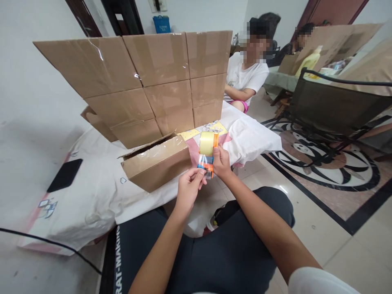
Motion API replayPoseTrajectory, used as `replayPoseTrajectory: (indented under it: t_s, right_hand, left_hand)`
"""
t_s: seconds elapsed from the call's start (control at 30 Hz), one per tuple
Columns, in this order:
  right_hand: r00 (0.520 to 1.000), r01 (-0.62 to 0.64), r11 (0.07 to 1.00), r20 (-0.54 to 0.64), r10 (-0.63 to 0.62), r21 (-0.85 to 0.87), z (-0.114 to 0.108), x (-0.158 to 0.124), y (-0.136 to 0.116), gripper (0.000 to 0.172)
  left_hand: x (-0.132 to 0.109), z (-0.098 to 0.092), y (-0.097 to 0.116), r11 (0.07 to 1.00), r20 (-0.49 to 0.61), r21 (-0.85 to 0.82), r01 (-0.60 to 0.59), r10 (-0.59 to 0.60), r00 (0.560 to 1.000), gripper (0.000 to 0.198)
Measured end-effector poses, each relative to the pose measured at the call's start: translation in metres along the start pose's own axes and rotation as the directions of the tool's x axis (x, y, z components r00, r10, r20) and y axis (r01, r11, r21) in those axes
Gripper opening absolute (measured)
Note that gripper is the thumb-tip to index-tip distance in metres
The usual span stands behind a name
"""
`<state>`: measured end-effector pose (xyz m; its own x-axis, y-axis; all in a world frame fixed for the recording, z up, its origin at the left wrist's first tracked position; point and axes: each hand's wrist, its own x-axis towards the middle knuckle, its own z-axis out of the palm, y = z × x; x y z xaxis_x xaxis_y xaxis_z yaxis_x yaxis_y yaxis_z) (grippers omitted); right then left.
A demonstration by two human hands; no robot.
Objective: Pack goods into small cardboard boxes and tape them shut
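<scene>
Beside the white-clothed desk (99,185) bearing brown cartons (169,96), the right hand (222,162) grips a tape dispenser (210,159) while the left hand (189,187) pinches its lower end, apparently freeing the tape (207,143), so the next move likely calls for a steady pull.

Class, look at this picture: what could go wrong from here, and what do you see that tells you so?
1. The left hand is right at the lower end of the tape dispenser gripped in the right hand; any cutting edge there might nick it.
2. The carton sits near the edge of the cloth-covered table, so a bump could knock it off.
</scene>
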<state>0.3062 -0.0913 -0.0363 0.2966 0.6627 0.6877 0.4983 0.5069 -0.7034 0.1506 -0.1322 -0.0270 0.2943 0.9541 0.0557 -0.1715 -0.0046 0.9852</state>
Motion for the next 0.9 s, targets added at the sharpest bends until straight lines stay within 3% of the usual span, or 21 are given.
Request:
replayPoseTrajectory:
  t_s: [0.3, 0.57, 0.9]
  right_hand:
    - [0.995, -0.074, 0.993, -0.056, 0.079, 0.088, -0.008, 0.007, -0.01, 0.054]
    - [0.998, -0.05, 0.998, -0.041, 0.052, 0.04, -0.011, 0.009, -0.01, 0.054]
    - [0.988, -0.145, 0.981, -0.041, 0.151, 0.126, -0.004, 0.007, -0.013, 0.056]
  left_hand:
    - [-0.003, 0.003, -0.007, 0.999, 0.066, 0.028, 0.024, -0.026, 0.997, 0.028]
    - [-0.004, 0.005, -0.015, 0.998, 0.056, 0.059, -0.008, 0.004, 0.998, 0.025]
    - [-0.006, -0.002, -0.012, 0.998, 0.024, 0.045, 0.052, -0.053, 0.998, 0.028]
